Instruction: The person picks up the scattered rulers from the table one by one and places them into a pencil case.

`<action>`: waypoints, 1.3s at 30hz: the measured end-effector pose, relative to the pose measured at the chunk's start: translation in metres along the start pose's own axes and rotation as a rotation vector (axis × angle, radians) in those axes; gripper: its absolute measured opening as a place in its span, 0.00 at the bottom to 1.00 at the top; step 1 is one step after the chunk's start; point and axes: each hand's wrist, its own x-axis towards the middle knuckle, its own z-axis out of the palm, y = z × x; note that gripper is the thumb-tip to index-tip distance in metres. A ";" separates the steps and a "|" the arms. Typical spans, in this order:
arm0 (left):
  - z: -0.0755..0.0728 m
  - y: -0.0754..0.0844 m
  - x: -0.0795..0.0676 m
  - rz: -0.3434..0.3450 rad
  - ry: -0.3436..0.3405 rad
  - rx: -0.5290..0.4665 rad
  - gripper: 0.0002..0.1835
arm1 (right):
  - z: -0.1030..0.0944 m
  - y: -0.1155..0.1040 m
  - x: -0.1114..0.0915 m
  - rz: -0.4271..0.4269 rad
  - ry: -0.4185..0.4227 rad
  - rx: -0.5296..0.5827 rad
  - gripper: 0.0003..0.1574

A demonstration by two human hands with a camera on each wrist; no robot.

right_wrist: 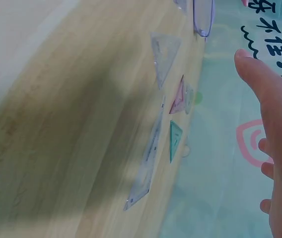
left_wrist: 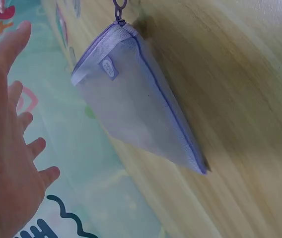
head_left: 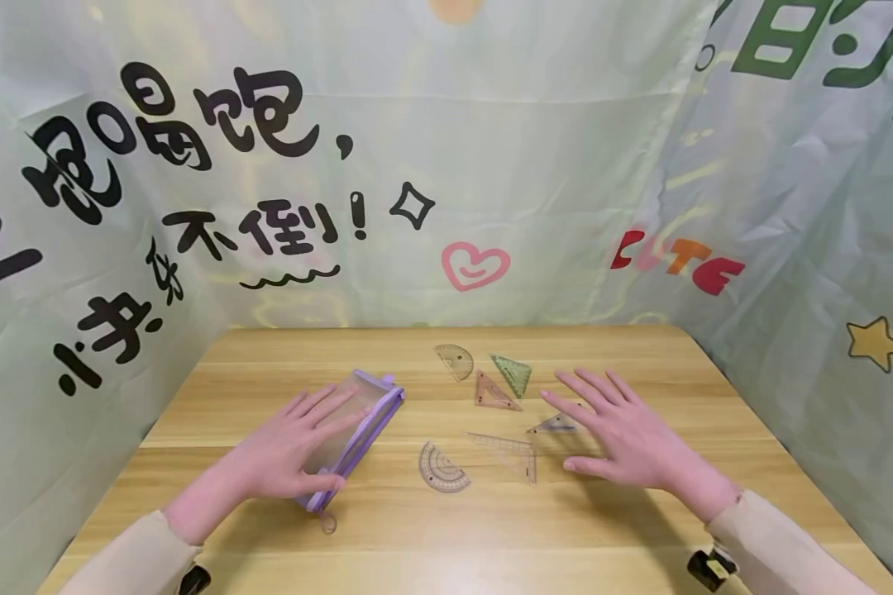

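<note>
My left hand [head_left: 290, 446] spreads over a purple-edged mesh zipper pouch [head_left: 372, 421], fingers straight. In the left wrist view the pouch [left_wrist: 126, 94] lies on the wood with its zipper pull [left_wrist: 119, 9] at the top, and the hand [left_wrist: 12, 144] is apart from it. My right hand [head_left: 632, 438] hovers with straight fingers and nothing in it. Partly under its fingertips lies a clear set square [head_left: 554, 425]. Between the hands are a larger clear set square [head_left: 509, 450], a clear protractor [head_left: 442, 469], a reddish set square [head_left: 493, 392], a green set square [head_left: 515, 373] and a yellowish protractor [head_left: 457, 360].
The wooden table [head_left: 461, 537] carries all of these. Printed cloth [head_left: 551, 182] with lettering and drawings hangs behind it and along both sides. Shadows of the hands fall on the tabletop.
</note>
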 end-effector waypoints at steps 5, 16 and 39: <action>0.002 0.001 -0.005 -0.068 0.028 -0.006 0.48 | -0.001 0.001 0.007 0.006 -0.009 0.011 0.57; 0.012 0.008 -0.016 -0.188 0.089 -0.007 0.48 | -0.002 0.002 0.013 0.027 -0.038 0.035 0.57; 0.026 0.030 -0.018 -0.318 0.101 -0.090 0.37 | 0.006 0.005 0.019 0.073 -0.044 0.069 0.56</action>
